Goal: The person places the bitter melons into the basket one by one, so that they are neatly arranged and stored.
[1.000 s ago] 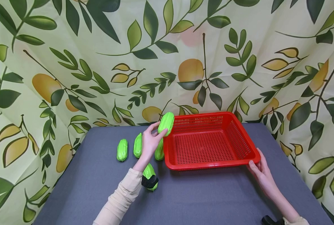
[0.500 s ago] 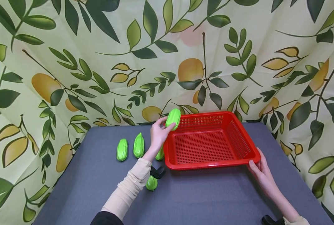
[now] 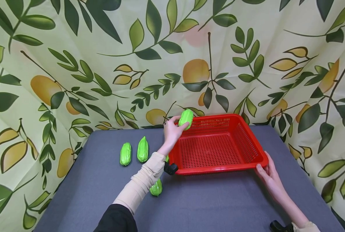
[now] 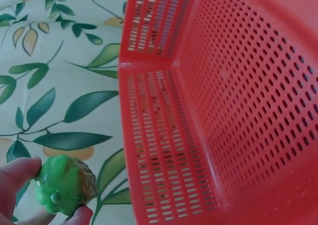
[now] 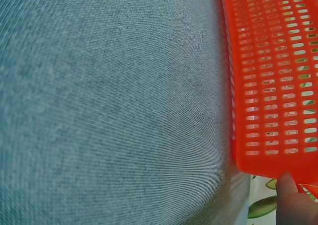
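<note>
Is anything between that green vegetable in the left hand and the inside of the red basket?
Perhaps the rim of the red basket: the green vegetable in the left hand appears at the basket's far left corner, and whether it clears the rim is hard to tell. Nothing else visible blocks the open top.

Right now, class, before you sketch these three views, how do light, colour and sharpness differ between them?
Head view: fairly even light, crisp outlines, soft shadow below the near rim of the red basket; left wrist view: hazier, with softer detail on the held green vegetable; right wrist view: the tabletop cloth looks teal, not grey-blue as in the head view.
</note>
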`<action>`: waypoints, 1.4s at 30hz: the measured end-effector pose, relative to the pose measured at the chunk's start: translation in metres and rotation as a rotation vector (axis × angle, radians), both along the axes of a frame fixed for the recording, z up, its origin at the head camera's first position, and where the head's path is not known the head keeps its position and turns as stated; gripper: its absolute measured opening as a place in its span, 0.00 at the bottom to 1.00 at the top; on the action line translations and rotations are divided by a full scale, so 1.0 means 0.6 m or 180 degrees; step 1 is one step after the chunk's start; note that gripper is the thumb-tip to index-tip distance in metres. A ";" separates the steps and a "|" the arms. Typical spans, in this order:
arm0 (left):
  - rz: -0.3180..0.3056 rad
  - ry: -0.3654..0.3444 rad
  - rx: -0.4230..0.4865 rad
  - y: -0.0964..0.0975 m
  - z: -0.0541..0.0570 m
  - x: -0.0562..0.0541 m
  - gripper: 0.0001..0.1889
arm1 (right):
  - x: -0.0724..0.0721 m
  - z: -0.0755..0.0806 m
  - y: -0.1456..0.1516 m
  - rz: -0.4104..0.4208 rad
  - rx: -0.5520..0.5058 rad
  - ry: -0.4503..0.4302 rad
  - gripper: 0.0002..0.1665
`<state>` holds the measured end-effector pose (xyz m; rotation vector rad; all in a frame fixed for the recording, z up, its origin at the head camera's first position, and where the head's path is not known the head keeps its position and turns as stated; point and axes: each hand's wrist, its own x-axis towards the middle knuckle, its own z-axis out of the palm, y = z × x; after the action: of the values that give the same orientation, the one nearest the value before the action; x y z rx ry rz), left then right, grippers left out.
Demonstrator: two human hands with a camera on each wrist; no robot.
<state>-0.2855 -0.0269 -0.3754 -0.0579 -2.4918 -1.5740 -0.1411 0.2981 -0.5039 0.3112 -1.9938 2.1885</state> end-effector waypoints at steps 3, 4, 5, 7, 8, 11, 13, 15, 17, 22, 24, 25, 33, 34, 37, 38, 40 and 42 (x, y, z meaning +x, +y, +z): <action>0.0013 -0.0050 -0.0111 0.008 -0.003 -0.008 0.22 | 0.001 0.001 0.001 -0.0004 0.0023 0.0000 0.42; 0.0020 -0.0067 -0.0132 0.011 -0.004 -0.011 0.22 | 0.001 0.001 0.001 -0.0005 0.0031 -0.0001 0.42; 0.0026 -0.0077 -0.0150 0.014 -0.005 -0.013 0.22 | 0.001 0.002 0.001 -0.0005 0.0039 -0.0004 0.41; 0.0042 -0.0099 -0.0193 0.020 -0.007 -0.017 0.22 | 0.001 0.003 0.001 -0.0013 0.0066 -0.0017 0.41; 0.0053 -0.0112 -0.0229 0.023 -0.007 -0.017 0.23 | 0.001 0.003 0.001 -0.0013 0.0074 -0.0026 0.42; 0.0086 -0.0166 -0.0380 0.032 -0.011 -0.018 0.23 | 0.000 0.004 0.001 -0.0033 0.0125 -0.0052 0.42; 0.0075 -0.0213 -0.0460 0.036 -0.015 -0.017 0.23 | 0.000 0.005 0.001 -0.0044 0.0152 -0.0063 0.42; 0.0064 -0.0247 -0.0533 0.038 -0.019 -0.016 0.23 | 0.000 0.006 0.000 -0.0055 0.0174 -0.0067 0.42; 0.0057 -0.0252 -0.0573 0.038 -0.023 -0.015 0.23 | 0.001 0.006 -0.001 -0.0049 0.0186 -0.0067 0.42; 0.0035 -0.0283 -0.0578 0.035 -0.029 -0.014 0.23 | 0.001 0.008 -0.002 -0.0050 0.0215 -0.0077 0.42; 0.0015 -0.0303 -0.0571 0.033 -0.028 -0.013 0.23 | 0.001 0.009 -0.002 -0.0060 0.0210 -0.0080 0.42; 0.0009 -0.0317 -0.0577 0.032 -0.028 -0.012 0.23 | 0.001 0.010 -0.001 -0.0060 0.0208 -0.0081 0.42; -0.0101 -0.0470 -0.0805 0.032 -0.016 -0.007 0.21 | 0.000 0.011 0.003 -0.0049 0.0163 -0.0110 0.42; -0.0123 -0.0492 -0.0853 0.033 -0.014 -0.006 0.21 | -0.001 0.011 0.004 -0.0048 0.0157 -0.0106 0.42; -0.0168 -0.0525 -0.0988 0.035 -0.012 -0.005 0.22 | -0.002 0.012 0.004 -0.0030 0.0110 -0.0108 0.42; -0.0182 -0.0535 -0.1035 0.035 -0.013 -0.005 0.22 | -0.003 0.012 0.004 -0.0020 0.0095 -0.0106 0.42; -0.0200 -0.0535 -0.1110 0.035 -0.016 -0.005 0.22 | -0.002 0.012 0.003 -0.0011 0.0087 -0.0106 0.42; -0.0214 -0.0560 -0.1175 0.034 -0.021 -0.007 0.22 | -0.002 0.012 0.001 0.0010 0.0079 -0.0118 0.42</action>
<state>-0.2895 -0.0066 -0.3880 -0.0581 -2.9172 -1.1651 -0.1424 0.2990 -0.4967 0.2791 -2.0424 2.1885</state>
